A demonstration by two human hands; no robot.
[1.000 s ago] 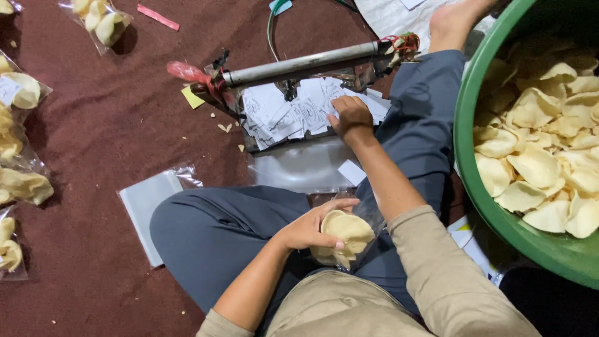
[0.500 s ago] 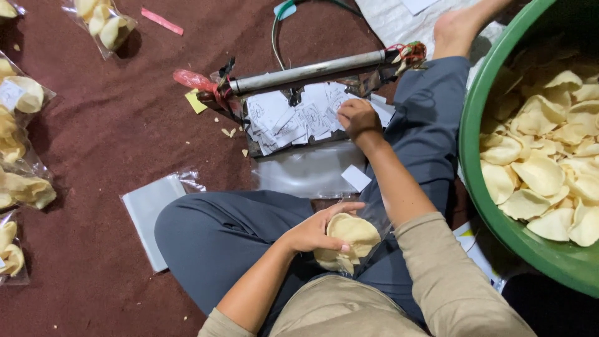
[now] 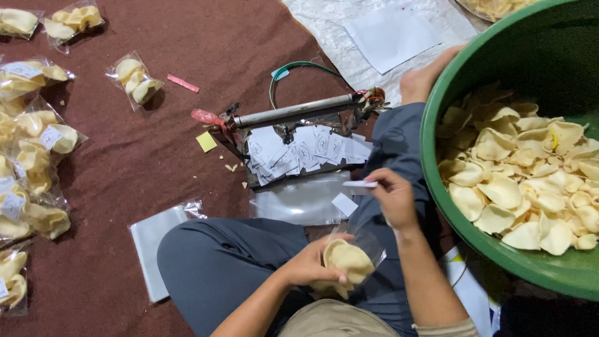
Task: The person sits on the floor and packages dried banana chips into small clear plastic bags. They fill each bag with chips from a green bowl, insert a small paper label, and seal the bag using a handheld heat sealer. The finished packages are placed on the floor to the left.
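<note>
head | green basin [image 3: 437, 181]: crackers [image 3: 524, 181] | left hand [image 3: 309, 265]: filled bag [image 3: 349, 259]

Your left hand [image 3: 310, 265] grips a glossy clear plastic bag [image 3: 352, 256] of rough, matt crackers; your right hand [image 3: 393, 198] pinches a matt paper label [image 3: 360, 184]. Beyond them lie a dull metal sealer bar [image 3: 293, 112], a smooth green plastic tub [image 3: 437, 168] and a coarse maroon cloth floor covering [image 3: 137, 162].

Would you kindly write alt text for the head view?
Seated on a maroon mat, a person's left hand holds a clear bag of crackers while the right hand pinches a paper slip. A green tub sits right, a sealer ahead.
</note>
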